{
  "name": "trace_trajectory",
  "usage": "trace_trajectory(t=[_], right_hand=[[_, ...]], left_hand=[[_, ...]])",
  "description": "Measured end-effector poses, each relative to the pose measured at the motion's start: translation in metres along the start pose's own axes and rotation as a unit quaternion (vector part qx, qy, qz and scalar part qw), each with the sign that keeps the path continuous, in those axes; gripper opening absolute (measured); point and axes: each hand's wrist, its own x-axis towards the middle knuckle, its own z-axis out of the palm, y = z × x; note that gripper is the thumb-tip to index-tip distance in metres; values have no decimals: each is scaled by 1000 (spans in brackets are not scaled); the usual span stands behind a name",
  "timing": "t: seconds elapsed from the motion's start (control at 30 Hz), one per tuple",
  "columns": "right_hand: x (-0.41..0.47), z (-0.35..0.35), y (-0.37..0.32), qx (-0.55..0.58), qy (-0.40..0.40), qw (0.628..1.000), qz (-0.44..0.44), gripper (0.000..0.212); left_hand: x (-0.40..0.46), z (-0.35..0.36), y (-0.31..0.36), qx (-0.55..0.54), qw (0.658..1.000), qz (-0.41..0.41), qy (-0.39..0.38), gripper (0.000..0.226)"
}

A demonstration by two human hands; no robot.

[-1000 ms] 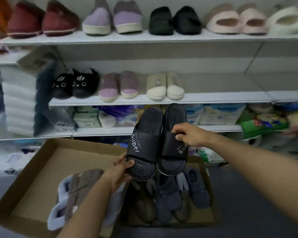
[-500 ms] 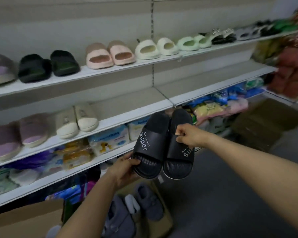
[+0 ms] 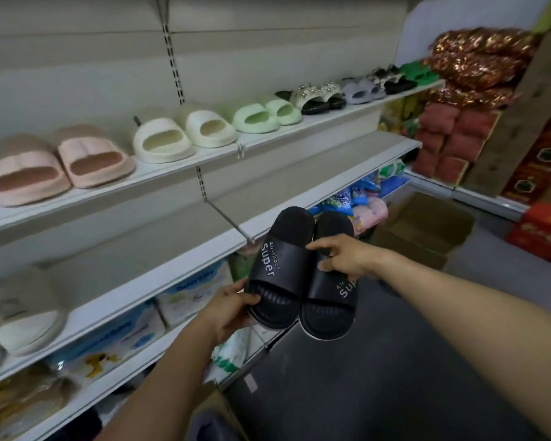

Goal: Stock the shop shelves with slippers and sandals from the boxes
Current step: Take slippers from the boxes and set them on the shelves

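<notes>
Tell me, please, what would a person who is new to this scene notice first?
First, the pair of black slides printed "Super", held up in the middle of the view: the left hand grips the heel of one and the right hand pinches the strap of the other. Behind them, the upper shelf carries a row of pink, cream and green slides. The middle shelf behind the pair shows bare board.
</notes>
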Motion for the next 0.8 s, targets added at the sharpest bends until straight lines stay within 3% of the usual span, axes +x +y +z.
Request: trace_trajectory(t=[0.2, 0.4, 0.8], right_hand=[[53, -54, 31, -10, 78, 997, 3, 24], [85, -111, 80, -53, 106, 993, 15, 12], [160, -258, 219, -46, 104, 993, -8, 14]], left_hand=[[83, 45, 36, 14, 999, 7, -37, 49], [147, 110, 54, 22, 997, -10, -76, 41], [289, 269, 48, 64, 997, 4, -50, 43]])
